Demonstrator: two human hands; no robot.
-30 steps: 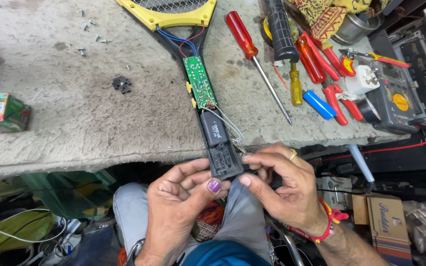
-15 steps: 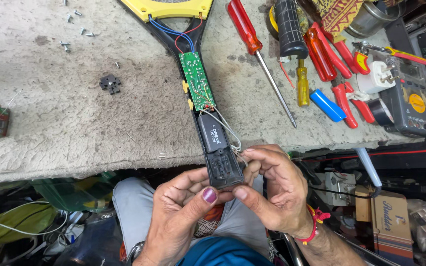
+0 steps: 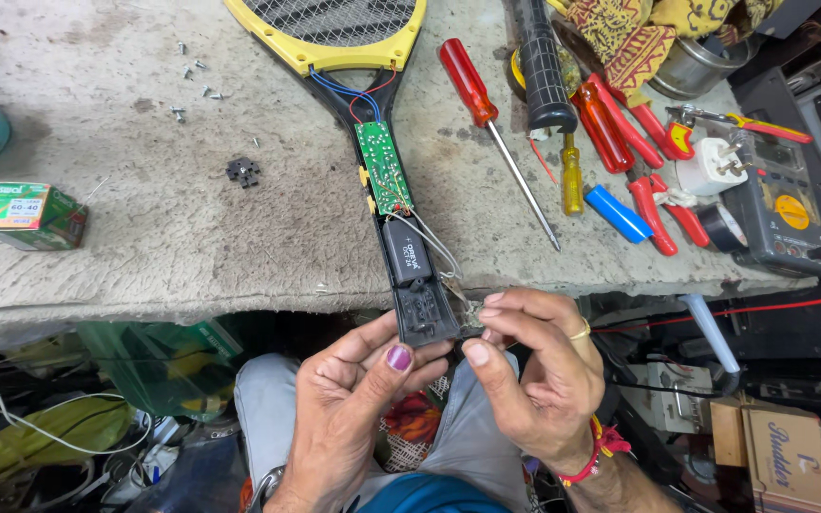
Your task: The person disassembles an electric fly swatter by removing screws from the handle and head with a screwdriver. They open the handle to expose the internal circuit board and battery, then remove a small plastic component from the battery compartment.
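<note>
Electric mosquito racket [image 3: 372,114], yellow-framed with a black handle, lies on a grey stone worktop [image 3: 144,237] with its mesh head at the top edge of the head view and its handle pointing toward the person. The handle cover is off, showing a green circuit board [image 3: 383,166], blue and red wires above it, and a black battery block [image 3: 407,253] below. The handle's open end juts past the worktop's front edge, over the person's lap.

The left hand [image 3: 353,399] has its grip closed on that end, thumb on top and fingers beneath. The right hand [image 3: 534,370] pinches a small part at the handle's right side between thumb and fingertips, where thin white wires lead; the part itself is too small to make out.

Containers: a small green cardboard box [image 3: 28,216] sits closed near the worktop's left front edge. A metal bowl [image 3: 691,66] stands at the upper right, partly under a patterned cloth [image 3: 648,28]; its contents are hidden.

Right of the racket the worktop is crowded: a red-handled screwdriver [image 3: 486,114], a yellow-handled screwdriver [image 3: 572,171], red-handled pliers [image 3: 648,180], a white plug [image 3: 710,166] and a multimeter [image 3: 781,204] near the right edge. Left of the racket is open surface, with loose screws [image 3: 192,81] and a small black part [image 3: 242,172] well apart from the handle.
</note>
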